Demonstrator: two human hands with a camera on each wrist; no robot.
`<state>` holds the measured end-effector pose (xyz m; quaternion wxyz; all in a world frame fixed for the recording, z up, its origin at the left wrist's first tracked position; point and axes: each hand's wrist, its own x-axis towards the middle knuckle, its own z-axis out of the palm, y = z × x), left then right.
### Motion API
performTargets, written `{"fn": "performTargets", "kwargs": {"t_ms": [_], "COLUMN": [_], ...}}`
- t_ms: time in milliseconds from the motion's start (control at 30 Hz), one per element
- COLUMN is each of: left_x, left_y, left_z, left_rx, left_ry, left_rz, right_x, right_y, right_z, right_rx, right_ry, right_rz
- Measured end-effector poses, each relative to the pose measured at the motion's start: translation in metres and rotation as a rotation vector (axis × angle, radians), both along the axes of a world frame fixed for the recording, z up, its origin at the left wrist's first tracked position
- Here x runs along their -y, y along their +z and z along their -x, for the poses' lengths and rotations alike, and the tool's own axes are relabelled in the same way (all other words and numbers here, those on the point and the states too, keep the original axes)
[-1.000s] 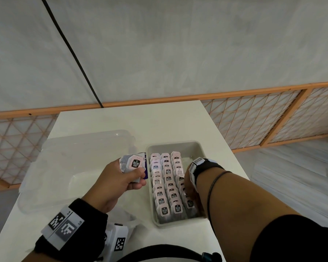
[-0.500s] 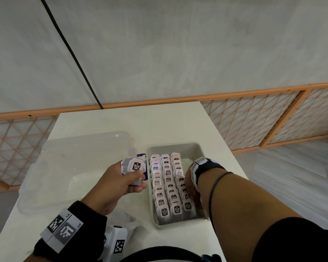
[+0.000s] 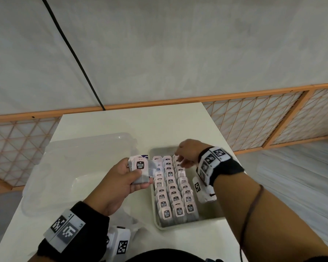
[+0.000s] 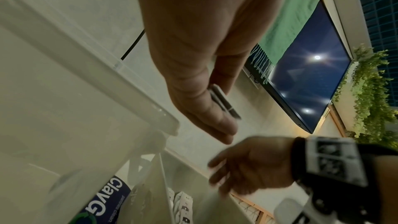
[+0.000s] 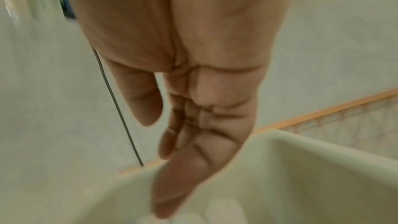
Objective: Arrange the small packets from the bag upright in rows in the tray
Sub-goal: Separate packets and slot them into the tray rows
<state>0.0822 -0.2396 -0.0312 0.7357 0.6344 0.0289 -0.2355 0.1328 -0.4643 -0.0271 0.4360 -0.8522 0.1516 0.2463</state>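
A beige tray [image 3: 206, 220] on the white table holds three rows of small pink-labelled tea packets [image 3: 171, 188] standing upright. My left hand [image 3: 119, 178] hovers left of the tray and grips a small stack of packets [image 3: 140, 168] between thumb and fingers; the stack's edge [image 4: 224, 101] shows in the left wrist view. My right hand [image 3: 186, 157] hangs over the far end of the tray, fingers straight and relaxed, holding nothing; in the right wrist view the open right hand [image 5: 172, 142] is above the tray wall [image 5: 301, 168]. Whether its fingertips touch the far packets is hidden.
A clear plastic lid or tub [image 3: 74, 171] lies left of the tray. A crumpled clear bag [image 3: 129, 222] sits near the table's front edge. A blue-printed pack [image 4: 107, 198] lies between tub and tray. The table's right edge runs close beside the tray.
My right hand has left the near right end of the tray and moved up to its far end. My left hand with the stack has stayed in about the same place.
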Motion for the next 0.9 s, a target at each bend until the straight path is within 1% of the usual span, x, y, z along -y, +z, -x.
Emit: {"fn": "performTargets", "kwargs": {"t_ms": [33, 67, 133, 167, 233, 300, 433, 500, 667, 767, 833, 900], "left_x": [0.000, 0.001, 0.004, 0.006, 0.010, 0.013, 0.016, 0.015, 0.009, 0.008, 0.009, 0.009], "left_y": [0.000, 0.001, 0.001, 0.001, 0.002, 0.002, 0.004, 0.005, 0.005, 0.006, 0.006, 0.007], "left_z": [-0.001, -0.001, -0.002, -0.002, -0.002, -0.002, 0.000, 0.001, 0.000, -0.002, -0.003, -0.004], "left_rx": [0.010, 0.018, 0.033, 0.039, 0.057, 0.074, 0.098, 0.101, 0.095, 0.111, 0.132, 0.142], "left_ry": [0.012, 0.024, 0.043, 0.048, 0.053, 0.041, -0.015, -0.003, 0.101, 0.188, 0.260, 0.317], "left_rz": [0.010, 0.021, 0.043, 0.048, 0.044, 0.041, 0.044, 0.049, 0.077, 0.090, 0.063, 0.032], "right_x": [-0.002, -0.005, -0.010, -0.014, -0.020, -0.022, -0.027, -0.026, -0.023, -0.024, -0.026, -0.029], "right_y": [0.008, 0.014, 0.026, 0.031, 0.034, 0.031, 0.022, 0.021, 0.023, 0.024, 0.023, 0.021], "right_z": [0.002, 0.003, 0.014, 0.020, 0.029, 0.033, 0.038, 0.041, 0.044, 0.046, 0.047, 0.047], "right_rx": [-0.005, 0.044, 0.152, 0.204, 0.309, 0.360, 0.373, 0.364, 0.316, 0.286, 0.299, 0.377], "right_ry": [-0.008, 0.014, 0.085, 0.120, 0.194, 0.206, 0.179, 0.149, 0.005, -0.041, -0.066, -0.101], "right_rz": [-0.167, -0.281, -0.415, -0.430, -0.349, -0.303, -0.327, -0.363, -0.535, -0.613, -0.632, -0.572]}}
